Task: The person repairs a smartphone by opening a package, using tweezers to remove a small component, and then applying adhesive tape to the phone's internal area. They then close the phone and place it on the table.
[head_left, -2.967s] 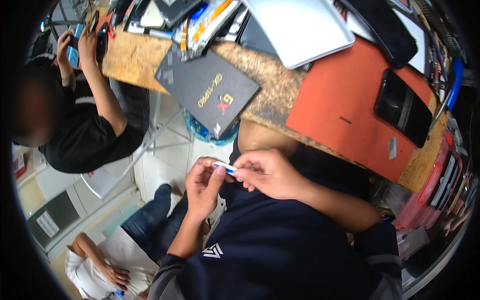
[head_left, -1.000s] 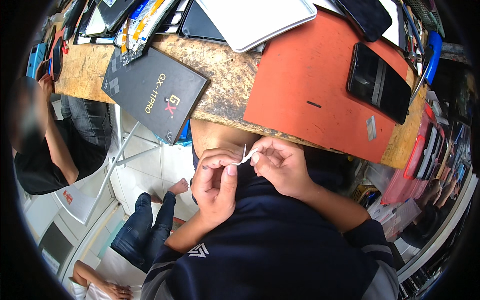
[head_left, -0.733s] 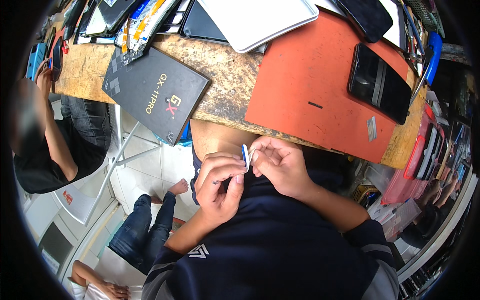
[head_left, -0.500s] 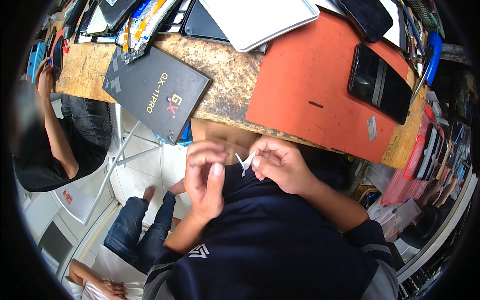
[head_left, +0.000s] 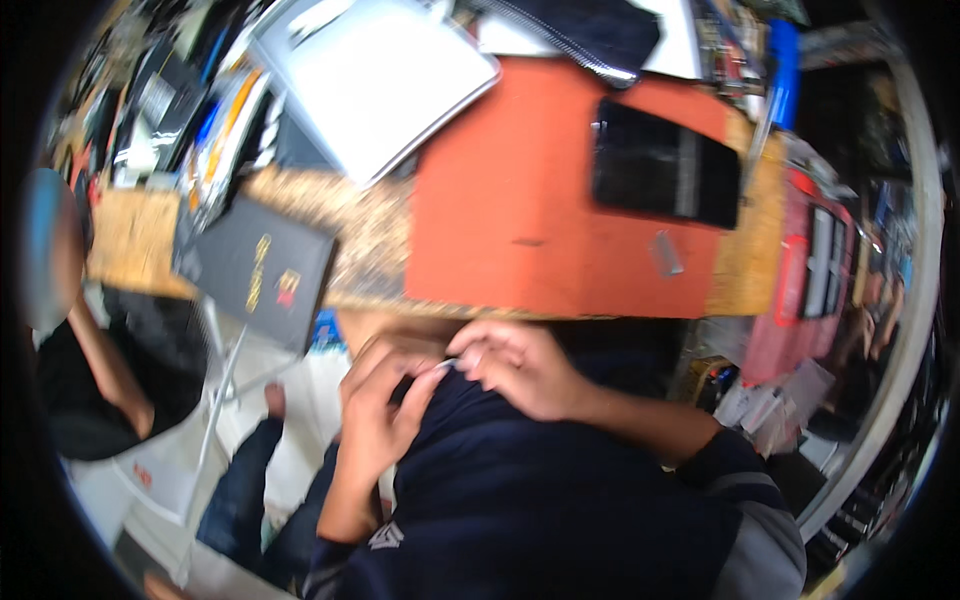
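Close to my body, below the bench edge, both hands meet fingertip to fingertip. A thin, pale strip shows between them, mostly covered by the fingers and blurred. My right hand pinches one side of it between thumb and fingers. From the other side, the thumb and fingertips of my left hand close on it. Beyond the hands, an orange-red mat covers part of the bench. On it lie a black phone-like device with a grey stripe, a small silvery piece and a little dark sliver.
A black box juts over the bench edge on the left. Behind it are a white tray-like slab and piled phone parts. A black zipped pouch rests at the back. A person sits at left; another person's legs are below.
The view has shifted, so the bench appears lower and further left, with blur. My left hand has come over to my right, and its fingers now close on the strip.
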`<state>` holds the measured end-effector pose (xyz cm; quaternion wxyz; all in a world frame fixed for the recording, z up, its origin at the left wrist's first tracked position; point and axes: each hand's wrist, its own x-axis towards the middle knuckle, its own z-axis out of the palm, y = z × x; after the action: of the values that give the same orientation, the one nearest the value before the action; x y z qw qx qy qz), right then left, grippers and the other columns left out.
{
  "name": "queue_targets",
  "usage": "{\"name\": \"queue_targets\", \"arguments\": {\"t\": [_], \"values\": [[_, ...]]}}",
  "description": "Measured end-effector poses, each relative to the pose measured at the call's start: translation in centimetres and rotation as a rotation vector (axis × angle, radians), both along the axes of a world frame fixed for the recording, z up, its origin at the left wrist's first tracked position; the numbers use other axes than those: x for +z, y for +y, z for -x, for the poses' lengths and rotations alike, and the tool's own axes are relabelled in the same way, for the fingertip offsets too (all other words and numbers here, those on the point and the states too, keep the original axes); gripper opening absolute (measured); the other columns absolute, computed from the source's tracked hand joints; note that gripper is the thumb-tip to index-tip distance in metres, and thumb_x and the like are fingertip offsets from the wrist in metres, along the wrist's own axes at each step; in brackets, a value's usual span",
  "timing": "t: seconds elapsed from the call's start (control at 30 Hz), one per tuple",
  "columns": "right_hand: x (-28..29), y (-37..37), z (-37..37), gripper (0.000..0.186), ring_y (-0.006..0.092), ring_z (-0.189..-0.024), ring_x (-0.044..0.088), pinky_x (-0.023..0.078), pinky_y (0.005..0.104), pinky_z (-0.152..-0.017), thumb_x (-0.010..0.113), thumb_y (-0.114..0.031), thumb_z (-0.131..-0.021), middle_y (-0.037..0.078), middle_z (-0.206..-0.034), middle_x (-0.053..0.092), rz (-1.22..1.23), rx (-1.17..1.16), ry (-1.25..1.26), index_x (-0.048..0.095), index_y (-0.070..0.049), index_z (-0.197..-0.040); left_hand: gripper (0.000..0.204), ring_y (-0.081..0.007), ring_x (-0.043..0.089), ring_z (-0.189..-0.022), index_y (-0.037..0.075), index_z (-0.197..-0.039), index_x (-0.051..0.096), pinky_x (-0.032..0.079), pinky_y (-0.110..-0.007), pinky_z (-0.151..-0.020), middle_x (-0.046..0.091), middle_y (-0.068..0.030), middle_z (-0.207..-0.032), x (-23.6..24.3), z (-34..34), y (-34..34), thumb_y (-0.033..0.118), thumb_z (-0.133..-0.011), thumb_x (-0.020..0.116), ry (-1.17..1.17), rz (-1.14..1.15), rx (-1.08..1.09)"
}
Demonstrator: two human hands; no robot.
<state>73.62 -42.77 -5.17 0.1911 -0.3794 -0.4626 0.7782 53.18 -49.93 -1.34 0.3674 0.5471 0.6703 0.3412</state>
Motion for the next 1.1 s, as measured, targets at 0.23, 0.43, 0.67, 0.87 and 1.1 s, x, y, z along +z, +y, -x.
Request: {"name": "queue_targets", "arguments": {"t": [0.23,0.43,0.67,0.87,1.1], "values": [[1.6,0.9,-1.0,0.005,0.0186,-0.076,0.068,0.054,0.0327,-0.066,0.075,-0.004,-0.103,0.009,-0.097,0.067,-0.496,0.101,0.007,0.074,0.0,-0.105,0.011,-0.0284,0.07,-0.086,0.0,-0.096,0.075,0.055,-0.04,-0.08,0.072,-0.015,-0.1,1.0,-0.5,-0.3,0.0,-0.091,0.085,0.034,0.087,-0.054],[3.7,0.7,-1.5,0.006,0.0193,-0.073,0.068,0.054,0.0329,-0.063,0.078,-0.003,-0.101,0.009,-0.095,0.065,-0.488,-0.03,0.079,0.073,-0.001,-0.104,0.014,-0.0212,0.072,-0.096,-0.002,-0.109,0.067,0.058,-0.033,-0.089,0.074,-0.0164,-0.109,0.8,-1.0,-0.9,-0.003,-0.1,0.078,-0.555,0.034,0.054],[11.2,12.2,-6.6,0.014,0.035,-0.083,0.072,0.058,0.0445,-0.069,0.077,-0.004,-0.092,0.017,-0.098,0.073,-1.509,-0.286,-0.47,0.074,0.001,-0.104,0.016,-0.0233,0.078,-0.091,0.001,-0.106,0.053,0.065,-0.032,-0.075,0.072,-0.0188,-0.105,1.2,-1.3,-1.1,-0.002,-0.107,0.069,-0.571,-0.047,0.295],[10.1,29.5,-12.4,0.023,0.0497,-0.111,0.074,0.058,0.057,-0.098,0.07,-0.017,-0.101,0.029,-0.11,0.078,-1.332,-0.049,-1.326,0.08,-0.001,-0.114,0.011,-0.0195,0.076,-0.095,0.001,-0.117,0.067,0.063,-0.031,-0.078,0.07,-0.0131,-0.112,1.2,-2.5,1.4,-0.002,-0.107,0.071,-0.709,-0.1,0.381],[9.1,33.0,-12.9,0.053,0.0474,-0.117,0.074,0.057,0.0515,-0.101,0.076,-0.017,-0.095,0.029,-0.125,0.076,-1.052,-0.119,-1.219,0.061,0.003,-0.142,0.022,-0.0246,0.078,-0.105,0.001,-0.122,0.066,0.067,-0.035,-0.087,0.067,-0.0143,-0.12,-0.7,-2.2,0.8,-0.009,-0.103,0.073,-0.646,-0.362,0.319]]}}
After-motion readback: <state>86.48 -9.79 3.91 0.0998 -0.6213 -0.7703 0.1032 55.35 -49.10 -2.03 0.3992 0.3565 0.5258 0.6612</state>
